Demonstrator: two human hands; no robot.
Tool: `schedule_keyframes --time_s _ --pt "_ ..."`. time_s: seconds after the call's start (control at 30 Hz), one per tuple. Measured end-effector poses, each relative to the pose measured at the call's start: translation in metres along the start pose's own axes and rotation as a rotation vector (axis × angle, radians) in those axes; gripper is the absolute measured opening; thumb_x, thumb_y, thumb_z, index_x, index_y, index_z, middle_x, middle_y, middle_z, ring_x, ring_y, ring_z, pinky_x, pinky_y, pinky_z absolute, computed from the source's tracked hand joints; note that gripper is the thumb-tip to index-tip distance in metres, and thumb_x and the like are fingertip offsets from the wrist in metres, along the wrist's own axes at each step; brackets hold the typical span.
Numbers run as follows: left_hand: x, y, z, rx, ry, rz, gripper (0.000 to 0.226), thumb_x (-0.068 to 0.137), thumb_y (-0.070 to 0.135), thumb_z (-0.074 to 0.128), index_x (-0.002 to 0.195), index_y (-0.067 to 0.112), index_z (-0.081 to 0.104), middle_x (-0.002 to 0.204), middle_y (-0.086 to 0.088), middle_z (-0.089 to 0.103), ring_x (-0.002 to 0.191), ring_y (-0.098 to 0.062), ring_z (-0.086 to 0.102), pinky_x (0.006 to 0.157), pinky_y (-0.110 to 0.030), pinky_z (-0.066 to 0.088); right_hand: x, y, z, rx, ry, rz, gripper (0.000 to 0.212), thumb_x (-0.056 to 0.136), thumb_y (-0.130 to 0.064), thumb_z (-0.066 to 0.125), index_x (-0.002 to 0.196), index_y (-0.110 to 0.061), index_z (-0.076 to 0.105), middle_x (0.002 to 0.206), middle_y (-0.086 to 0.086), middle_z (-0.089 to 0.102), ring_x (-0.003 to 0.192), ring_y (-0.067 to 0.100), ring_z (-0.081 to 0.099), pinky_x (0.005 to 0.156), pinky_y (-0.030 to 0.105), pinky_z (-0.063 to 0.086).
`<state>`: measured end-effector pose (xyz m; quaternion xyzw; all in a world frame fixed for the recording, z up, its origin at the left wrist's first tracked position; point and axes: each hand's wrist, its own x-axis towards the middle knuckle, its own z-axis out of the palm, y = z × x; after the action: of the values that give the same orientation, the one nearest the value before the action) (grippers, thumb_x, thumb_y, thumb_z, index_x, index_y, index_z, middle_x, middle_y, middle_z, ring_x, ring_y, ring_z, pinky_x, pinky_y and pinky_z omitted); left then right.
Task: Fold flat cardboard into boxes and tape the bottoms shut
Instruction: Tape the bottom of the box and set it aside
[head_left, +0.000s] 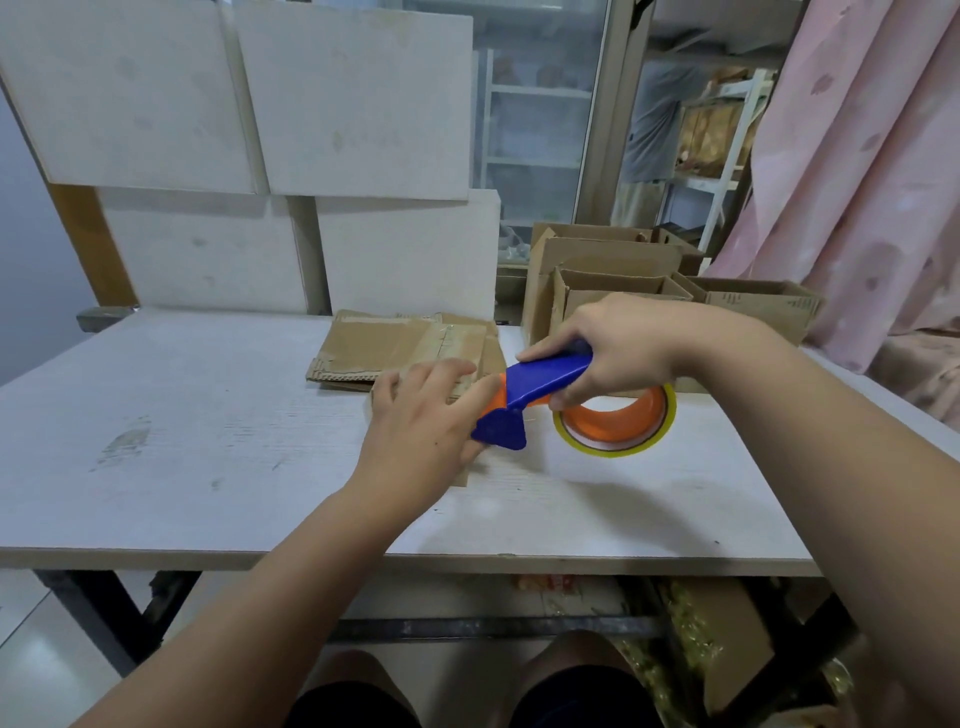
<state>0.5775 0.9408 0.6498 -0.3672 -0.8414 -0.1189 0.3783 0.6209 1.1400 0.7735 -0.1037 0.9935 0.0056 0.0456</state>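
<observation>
Pressing the left hand (421, 415), fingers laid flat, onto a cardboard piece (460, 477) on the surface (208, 441); holding the tape dispenser (540, 384) tight in the right hand's (618, 353) grip, taping seemingly under way. Leaving flat cardboard (395, 348) beyond yet to fold, with folded boxes (613, 291) standing farther back.

I identify this location as a small packing workroom. Indicators:
- a scuffed white tabletop (182, 415) on a black metal frame (104, 608)
- flat cardboard (384, 348) stacked near assembled open boxes (613, 260)
- white storage shelving (702, 183) holding goods at rear
- a pink curtain (857, 182) at right
</observation>
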Motion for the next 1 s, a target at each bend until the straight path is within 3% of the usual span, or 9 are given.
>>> schedule_keyframes --time_s 0.17,0.33,0.5,0.63,0.7,0.77,0.83,0.9,1.0 --pt "-0.001 0.004 0.006 -0.029 0.064 -0.034 0.063 0.062 0.026 0.084 0.113 0.026 0.047 0.101 -0.004 0.067 0.087 -0.032 0.064 0.081 -0.061 0.044 0.008 0.001 -0.010 0.041 -0.076 -0.002 0.050 0.085 -0.041 0.069 0.132 -0.044 0.053 0.107 -0.019 0.053 0.096 0.009 0.050 0.078 0.024 0.034" --pt "0.002 0.004 0.005 -0.030 0.038 -0.040 0.061 0.061 0.027 0.086 0.110 0.027 0.051 0.093 -0.002 0.065 0.078 -0.030 0.061 0.075 -0.056 0.045 0.016 0.011 -0.007 0.201 -0.157 -0.025 0.046 0.087 -0.033 0.068 0.130 -0.039 0.056 0.098 -0.026 0.055 0.091 0.005 0.053 0.073 0.018 0.036" --pt "0.004 0.003 0.002 -0.001 0.013 -0.067 0.054 0.056 0.030 0.089 0.105 0.024 0.068 0.088 -0.001 0.064 0.072 -0.028 0.059 0.070 -0.053 0.047 0.018 0.014 -0.006 0.247 -0.183 -0.014 0.043 0.086 -0.036 0.068 0.128 -0.037 0.058 0.100 -0.024 0.057 0.094 0.006 0.054 0.075 0.019 0.038" --pt "-0.002 0.011 0.004 0.097 -0.103 -0.073 0.059 0.046 0.053 0.087 0.097 0.029 0.072 0.100 -0.004 0.062 0.085 -0.032 0.060 0.085 -0.066 0.040 0.030 0.011 0.001 0.209 -0.297 0.029 0.043 0.086 -0.038 0.067 0.128 -0.031 0.060 0.113 -0.012 0.061 0.099 0.008 0.053 0.079 0.022 0.040" --pt "-0.004 0.012 0.004 0.085 -0.169 -0.078 0.057 0.044 0.060 0.085 0.093 0.033 0.073 0.103 -0.005 0.061 0.088 -0.032 0.060 0.091 -0.068 0.035 0.032 0.017 0.010 0.290 -0.332 0.043 0.042 0.085 -0.037 0.069 0.126 -0.028 0.063 0.106 -0.009 0.064 0.095 0.010 0.056 0.076 0.021 0.044" --pt "-0.003 0.007 -0.001 -0.043 -0.177 -0.110 0.047 0.050 0.065 0.078 0.087 0.037 0.074 0.107 -0.003 0.059 0.094 -0.031 0.057 0.101 -0.061 0.025 0.030 0.031 0.021 0.489 -0.395 0.046 0.038 0.080 -0.037 0.074 0.113 -0.019 0.071 0.083 -0.004 0.063 0.073 0.013 0.053 0.063 0.023 0.043" --pt "-0.003 0.002 -0.009 -0.230 -0.194 -0.162 0.042 0.059 0.066 0.070 0.090 0.039 0.075 0.119 0.002 0.053 0.112 -0.024 0.046 0.111 -0.041 0.004 0.025 0.045 0.035 0.705 -0.517 0.088 0.039 0.070 -0.041 0.077 0.091 -0.010 0.069 0.072 0.002 0.057 0.061 0.012 0.048 0.056 0.023 0.041" --pt "-0.003 -0.002 -0.013 -0.377 -0.239 -0.177 0.042 0.060 0.063 0.072 0.095 0.039 0.074 0.126 0.013 0.042 0.124 -0.008 0.030 0.107 -0.021 -0.014 0.020 0.054 0.053 0.893 -0.643 0.110 0.044 0.067 -0.043 0.077 0.085 -0.007 0.061 0.070 0.003 0.061 0.058 0.012 0.053 0.057 0.024 0.046" --pt "-0.003 -0.007 -0.017 -0.461 -0.272 -0.177 0.046 0.046 0.078 0.065 0.080 0.048 0.067 0.126 0.023 0.033 0.124 0.001 0.020 0.103 -0.015 -0.020 0.016 0.059 0.077 1.086 -0.736 0.052 0.048 0.061 -0.048 0.085 0.076 -0.008 0.066 0.067 0.007 0.064 0.057 0.015 0.060 0.058 0.026 0.051"
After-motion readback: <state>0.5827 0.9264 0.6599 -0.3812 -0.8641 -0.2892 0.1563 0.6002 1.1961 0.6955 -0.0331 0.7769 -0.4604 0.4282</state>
